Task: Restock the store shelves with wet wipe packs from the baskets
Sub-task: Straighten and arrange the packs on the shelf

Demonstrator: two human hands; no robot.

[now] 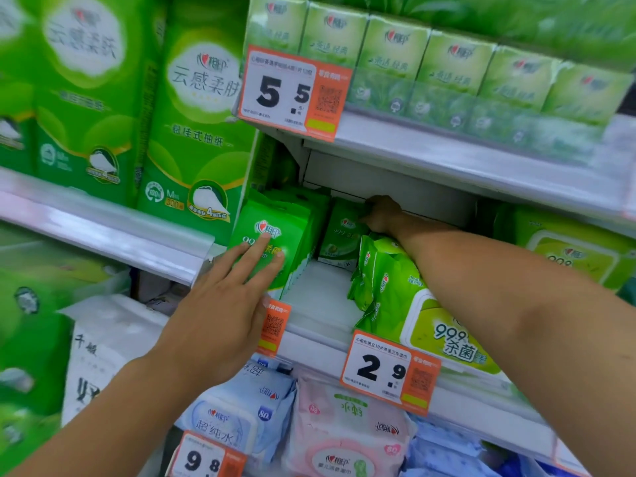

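- Your right hand (382, 215) is deep at the back of the middle shelf (320, 304), fingers curled over the top of a small green wet wipe pack (340, 235) that stands upright there. It looks like a grasp on that pack, though the fingertips are hidden behind it.
- Your left hand (220, 304) is open and flat, fingertips resting on the face of the front upright pack (272, 242) at the shelf's left front corner; it grips nothing.
- Keep that flat hand pressing lightly so the left row stays upright while you seat the rear pack. These soft packs will likely tip if the row is bumped.
- Set the rear pack square against the back wall and touching the row on its left, logo facing out, before you let go.
- Mind your right forearm: it lies across the bulkier lidded wipe packs (430, 318) on the right side of the shelf and could drag them toward the front edge when you withdraw.
- A bare strip of shelf runs from the front edge back to the rear pack, between the left row and the lidded packs. That is probably where further packs belong.
- The baskets are not in view.
- The shelf lip carries the 2.9 price tag (389, 370); the shelf above holds green tissue packs (447, 67) behind the 5.5 price tag (292, 91), leaving low headroom.
- Below sit blue and pink wipe packs (344, 428); tall green tissue bundles (192, 118) fill the bay at left.
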